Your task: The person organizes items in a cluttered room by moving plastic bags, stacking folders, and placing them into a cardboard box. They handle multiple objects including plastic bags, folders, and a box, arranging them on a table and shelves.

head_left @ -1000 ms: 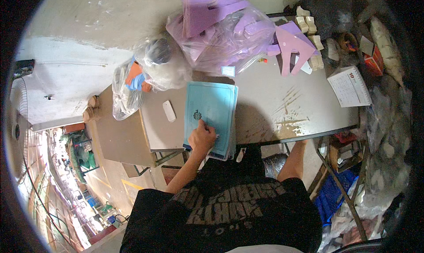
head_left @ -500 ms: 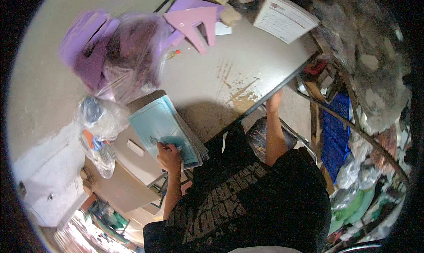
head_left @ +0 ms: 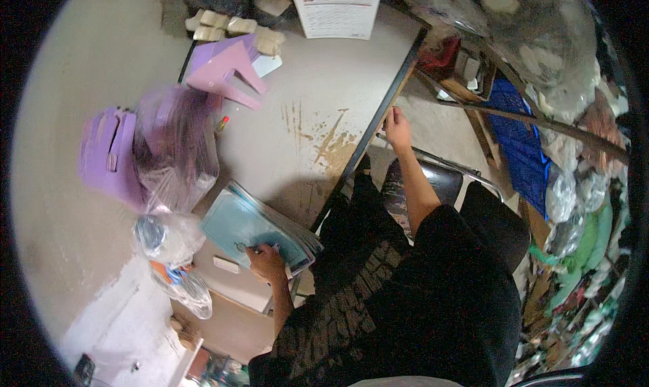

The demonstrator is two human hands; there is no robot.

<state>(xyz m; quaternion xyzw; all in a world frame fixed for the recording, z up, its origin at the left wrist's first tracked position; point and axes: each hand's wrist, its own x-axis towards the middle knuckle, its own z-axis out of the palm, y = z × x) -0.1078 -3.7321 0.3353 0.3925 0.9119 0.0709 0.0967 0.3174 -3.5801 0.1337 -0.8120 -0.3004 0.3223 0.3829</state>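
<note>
My left hand (head_left: 268, 262) rests on the teal cover of a thick stack of booklets or papers (head_left: 233, 220) at the near left corner of the table (head_left: 291, 69). Its fingers are curled together near a small round mark on the cover; whatever may be between them is hidden. My right hand (head_left: 399, 129) is closed beside the table's dark right edge, with the forearm reaching up past a dark-seated chair (head_left: 422, 184). What its curled fingers may hold does not show.
Purple plastic pieces in clear wrap (head_left: 179, 133) stand left, with a pink plastic piece (head_left: 226, 76) behind. A desk calendar (head_left: 336, 12) stands at the far edge. Plastic bags (head_left: 169, 238) hang near left. A blue mesh crate (head_left: 517, 143) and heaped clear plastic (head_left: 568, 62) lie right.
The view has turned, so the table and its things appear shifted left. My left hand stays on the teal stack. The right hand is still beside the table edge, its fingers now visibly curled.
</note>
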